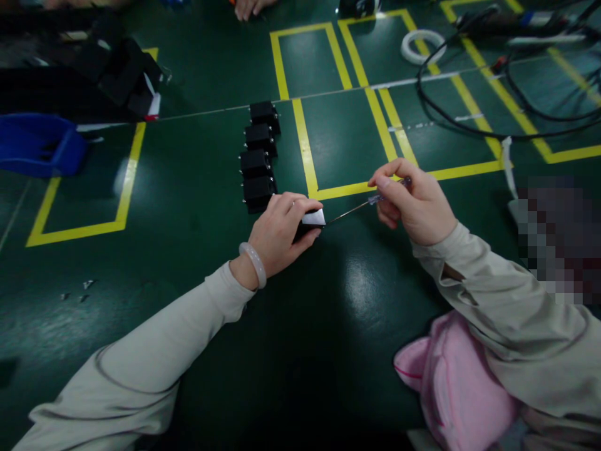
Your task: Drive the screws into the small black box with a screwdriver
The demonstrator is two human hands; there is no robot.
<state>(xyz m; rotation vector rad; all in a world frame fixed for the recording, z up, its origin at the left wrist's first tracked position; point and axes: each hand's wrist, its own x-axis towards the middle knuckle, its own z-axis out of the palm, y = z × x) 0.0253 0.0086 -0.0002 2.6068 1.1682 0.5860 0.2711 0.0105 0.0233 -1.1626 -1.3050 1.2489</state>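
My left hand is closed around a small black block with a white face, close to the tabletop. In my right hand is a thin screwdriver with a clear purplish handle, held between thumb and fingers. Its tip meets the right end of the block; whether it sits in a screw is too small to tell. Just beyond my left hand, several similar black blocks stand in a row, with small shiny screw ends at their sides.
Yellow tape rectangles mark the green table. Loose screws and a blue bin are at left, below stacked black parts. A tape roll and black cable lie right. A pink plush item is near my right arm. Another person's hand shows at top.
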